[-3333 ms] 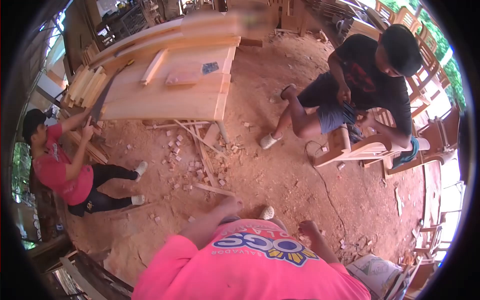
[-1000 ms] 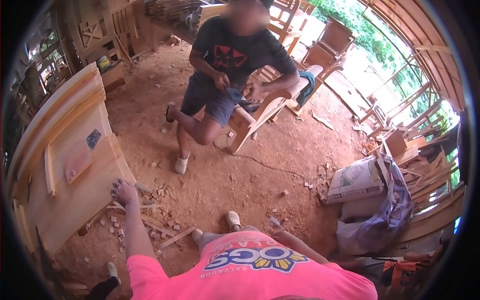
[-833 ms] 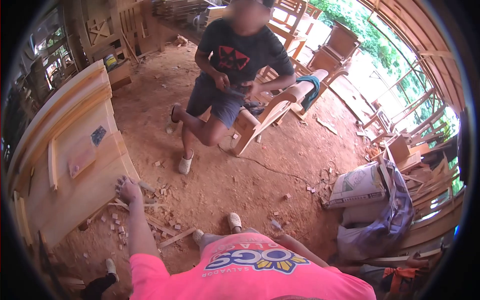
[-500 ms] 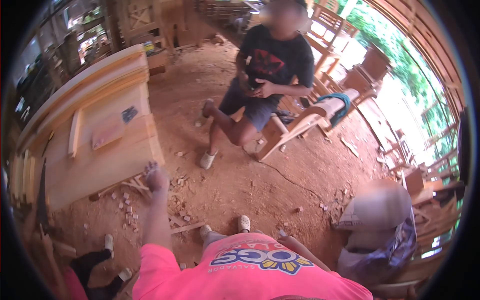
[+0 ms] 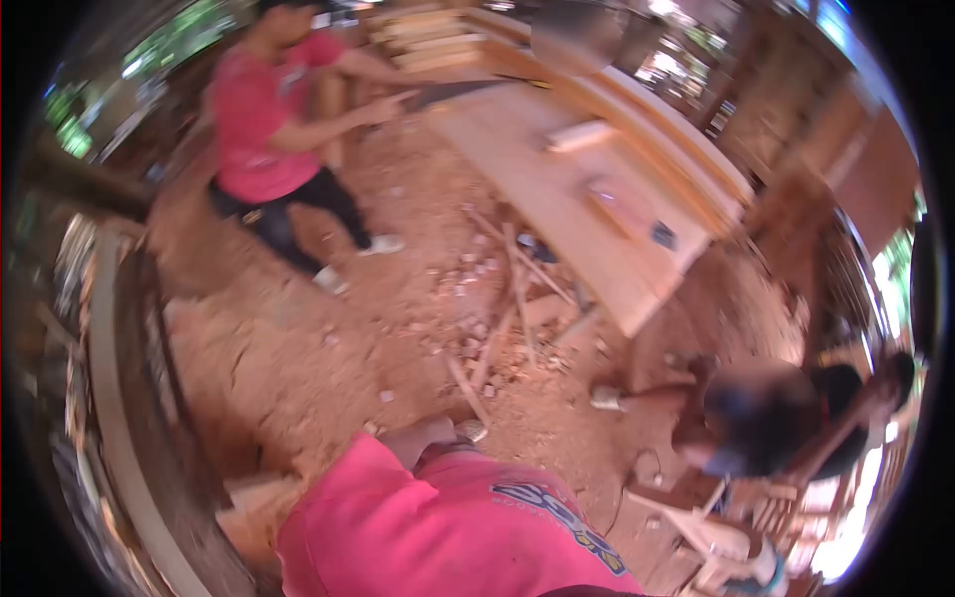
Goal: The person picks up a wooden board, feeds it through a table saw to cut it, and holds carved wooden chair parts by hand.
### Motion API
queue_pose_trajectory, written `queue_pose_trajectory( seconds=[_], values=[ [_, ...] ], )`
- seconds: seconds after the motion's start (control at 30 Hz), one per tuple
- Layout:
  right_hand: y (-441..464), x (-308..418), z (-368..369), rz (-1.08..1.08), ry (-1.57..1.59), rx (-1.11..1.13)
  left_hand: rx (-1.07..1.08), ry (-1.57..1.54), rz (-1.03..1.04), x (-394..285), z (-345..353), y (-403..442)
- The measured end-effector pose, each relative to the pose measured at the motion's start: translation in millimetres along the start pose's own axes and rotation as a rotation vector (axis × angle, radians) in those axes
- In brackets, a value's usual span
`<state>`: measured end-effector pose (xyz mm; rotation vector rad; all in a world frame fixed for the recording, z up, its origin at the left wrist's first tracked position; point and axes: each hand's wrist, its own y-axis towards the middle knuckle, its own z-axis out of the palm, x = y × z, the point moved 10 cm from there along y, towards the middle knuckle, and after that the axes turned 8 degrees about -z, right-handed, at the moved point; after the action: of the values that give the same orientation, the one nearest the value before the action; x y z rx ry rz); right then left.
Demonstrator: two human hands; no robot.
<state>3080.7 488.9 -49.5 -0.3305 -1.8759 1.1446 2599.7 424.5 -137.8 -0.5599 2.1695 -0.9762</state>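
Note:
Neither of my hands shows; only part of my left forearm [image 5: 416,438] is visible beside my pink shirt, and its hand is hidden. Ahead stands a wooden work table [image 5: 637,289] with a pale wood surface. On it lie a short wood strip [image 5: 580,136], a flat wood block [image 5: 612,211] and a small dark square [image 5: 664,235]. At its far left corner a person in a pink shirt [image 5: 261,134] has a hand at a dark handsaw [image 5: 453,95].
Long boards [image 5: 686,174] line the table's far side. Wood offcuts [image 5: 482,338] and sticks litter the dirt floor below. Another person's leg [image 5: 652,396] extends at the right, near a wooden frame [image 5: 711,527]. A long beam [image 5: 124,428] runs along the left.
My view has swung left, bringing the person with the saw into full sight. My left arm has drawn in from the table corner, and both hands have left view.

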Motion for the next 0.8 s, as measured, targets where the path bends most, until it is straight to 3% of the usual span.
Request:
queue_pose_trajectory(
  seconds=[0.03,0.1,0.2,0.3,0.33,0.37,0.4,0.43,0.47,0.5,0.53,0.57,0.63,0.73,0.8],
  values=[
    [12,9,-6,0.012,0.009,0.019,-0.031,0.148,-0.202,1,-54,-64],
    [33,25,-16,0.032,0.048,0.04,-0.17,0.147,-0.292,64,-60,-51],
    [66,39,-33,0.053,0.162,0.074,-0.316,0.405,-0.182,91,-79,-55],
    [101,82,-15,-0.013,0.181,0.19,-0.654,-0.161,-0.264,111,-97,-107],
    [135,106,-15,-0.159,-0.141,0.138,-0.621,-0.278,-0.187,128,-70,-99],
    [159,118,-5,-0.225,-0.137,0.246,-0.642,-0.164,-0.182,112,-61,-111],
    [160,135,5,-0.354,-0.248,0.159,-0.667,-0.05,-0.179,94,-55,-123],
    [160,154,15,-0.472,-0.369,0.054,-0.545,0.31,0.012,78,-17,-108],
    [105,193,42,-0.442,-0.313,0.101,-0.422,0.469,0.168,66,8,-102],
    [140,169,58,-0.431,-0.281,0.208,-0.292,0.385,0.182,59,14,-93],
    [58,217,66,-0.493,-0.495,0.065,-0.183,0.253,0.139,57,10,-83],
    [43,220,75,-0.557,-0.624,0.03,-0.104,0.16,0.081,55,4,-66],
    [-12,217,76,-0.616,-0.636,0.007,-0.018,0.171,0.037,29,-18,-44],
    [21,103,53,-0.474,-0.637,-0.079,0.02,0.256,0.037,-10,-52,-24],
    [50,7,66,-0.591,-1.267,0.171,0.025,0.294,0.029,-23,-67,-8]
  ],
)
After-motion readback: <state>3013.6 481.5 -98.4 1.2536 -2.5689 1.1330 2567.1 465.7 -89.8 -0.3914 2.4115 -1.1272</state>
